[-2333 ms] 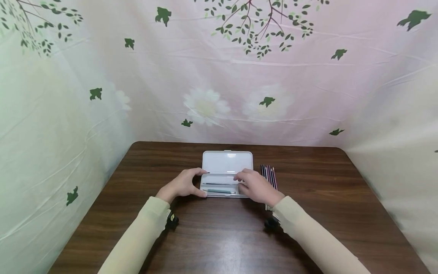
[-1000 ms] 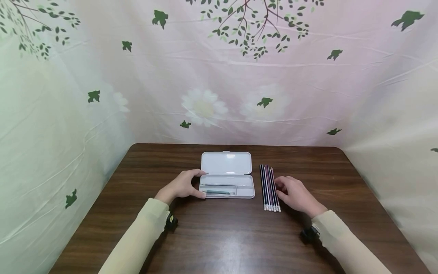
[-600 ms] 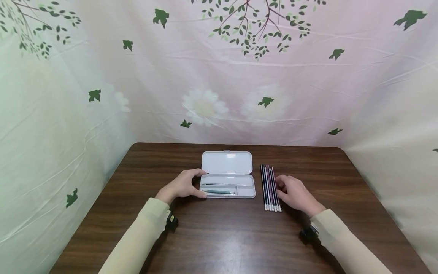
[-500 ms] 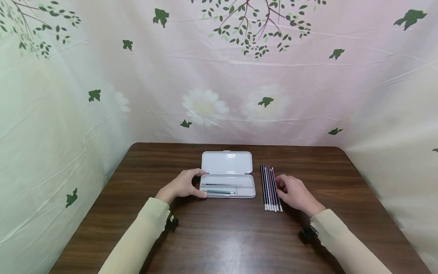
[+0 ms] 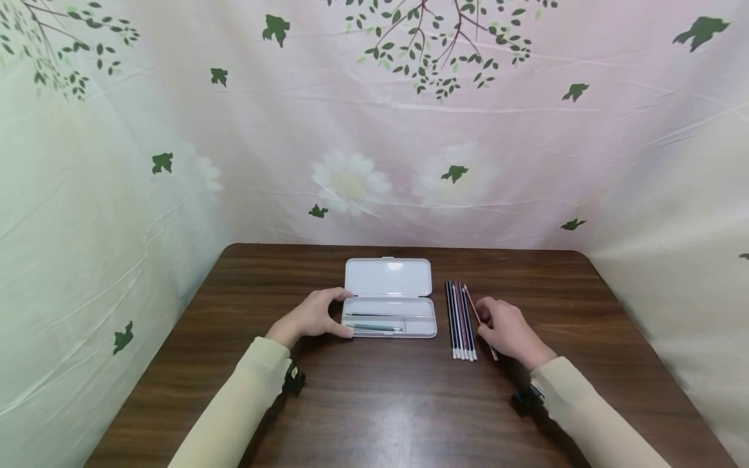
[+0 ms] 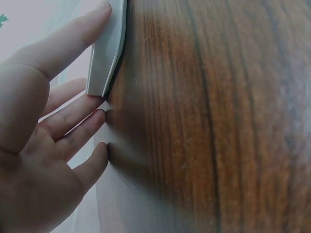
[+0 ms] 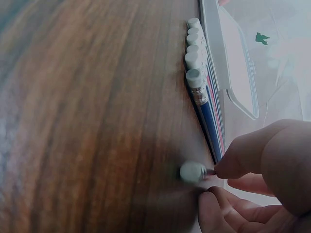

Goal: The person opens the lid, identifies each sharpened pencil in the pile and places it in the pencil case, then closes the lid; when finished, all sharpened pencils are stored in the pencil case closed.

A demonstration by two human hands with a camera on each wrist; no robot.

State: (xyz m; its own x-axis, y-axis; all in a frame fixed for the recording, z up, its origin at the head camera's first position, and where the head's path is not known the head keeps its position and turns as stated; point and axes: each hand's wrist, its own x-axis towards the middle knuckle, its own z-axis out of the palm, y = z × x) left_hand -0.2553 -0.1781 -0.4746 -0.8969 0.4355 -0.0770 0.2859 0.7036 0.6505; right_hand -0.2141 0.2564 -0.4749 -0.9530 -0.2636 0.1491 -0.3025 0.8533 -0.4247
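1. In the head view, a pencil (image 5: 473,304) slanted right of centre, eraser end lowest, pinched between the right hand's (image 5: 511,329) thumb and bent fingers.
2. Just left of it, a row of pencils (image 5: 460,322) lay side by side.
3. Near the frame's centre, a white pencil case (image 5: 388,278) lay open, a green pencil (image 5: 374,327) inside its lower compartment.
4. The left hand (image 5: 314,315), thumb and fingers spread wide, touched the case's left end.
5. Beneath lay a dark wood-grain table (image 5: 374,403).
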